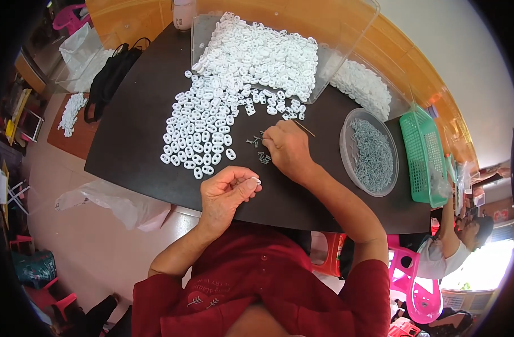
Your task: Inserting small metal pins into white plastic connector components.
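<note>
My left hand (226, 196) is closed near the table's front edge, pinching a small white plastic piece (257, 181) between thumb and forefinger; most of that piece is hidden. Farther forward, my right hand (288, 147) has its fingers bunched at a small scatter of screws (264, 158) on the dark table. What its fingertips hold, if anything, cannot be made out. From behind that hand sticks out a thin brownish rod (305, 128); whether I grip it is unclear. Left of the screws spread many loose white oval pieces with two holes (198, 126).
At the back, a clear bin (347, 48) tips more white pieces onto the dark table (131, 121). A second clear container (400, 101) holds white pieces. To the right stand a round tub of screws (372, 157) and a green basket (422, 157). Another person (453, 247) sits far right.
</note>
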`<state>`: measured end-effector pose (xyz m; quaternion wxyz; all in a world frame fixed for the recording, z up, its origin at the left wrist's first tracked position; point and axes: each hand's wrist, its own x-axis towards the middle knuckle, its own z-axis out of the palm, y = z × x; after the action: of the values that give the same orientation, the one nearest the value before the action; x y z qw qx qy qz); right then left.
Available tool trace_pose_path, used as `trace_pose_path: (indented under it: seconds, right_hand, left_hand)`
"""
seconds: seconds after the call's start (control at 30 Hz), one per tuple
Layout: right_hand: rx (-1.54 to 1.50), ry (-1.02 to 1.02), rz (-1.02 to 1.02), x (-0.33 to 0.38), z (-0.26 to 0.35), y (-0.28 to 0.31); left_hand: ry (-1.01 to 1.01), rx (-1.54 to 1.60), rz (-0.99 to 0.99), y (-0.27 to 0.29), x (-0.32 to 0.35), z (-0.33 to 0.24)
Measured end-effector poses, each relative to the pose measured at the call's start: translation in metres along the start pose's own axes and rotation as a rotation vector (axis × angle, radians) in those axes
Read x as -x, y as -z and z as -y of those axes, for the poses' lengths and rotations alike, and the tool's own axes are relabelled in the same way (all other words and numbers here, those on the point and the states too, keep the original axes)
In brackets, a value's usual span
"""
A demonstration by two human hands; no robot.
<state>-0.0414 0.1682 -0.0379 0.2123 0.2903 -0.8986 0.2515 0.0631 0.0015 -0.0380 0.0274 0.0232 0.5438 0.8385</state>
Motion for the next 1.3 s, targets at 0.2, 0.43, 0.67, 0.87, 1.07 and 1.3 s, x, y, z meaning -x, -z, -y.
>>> trace_pose_path:
  seconds: [0.2,0.43,0.67,0.87,1.07,1.3]
  right_hand:
    - [0.001,0.043,0.069,0.000,0.001,0.004]
    - [-0.643,-0.516,0.261,0.015,0.036,0.065]
    - [-0.831,-0.496,0.253,0.024,0.048,0.074]
    - [-0.828,-0.478,0.263,0.026,0.051,0.071]
    - [-0.836,-0.497,0.275,0.028,0.051,0.070]
    - [-0.787,-0.481,0.276,0.027,0.051,0.067]
  left_hand:
    - [0.038,0.071,-0.028,-0.001,-0.006,-0.001]
    - [0.033,0.157,0.001,-0.011,-0.017,-0.002]
    - [0.025,0.066,0.008,-0.020,-0.013,-0.005]
    - [0.011,-0.012,0.028,-0.020,-0.008,-0.006]
    - [-0.026,-0.057,0.032,-0.021,-0.007,-0.006]
    - [-0.252,-0.384,0.015,-0.020,-0.009,0.003]
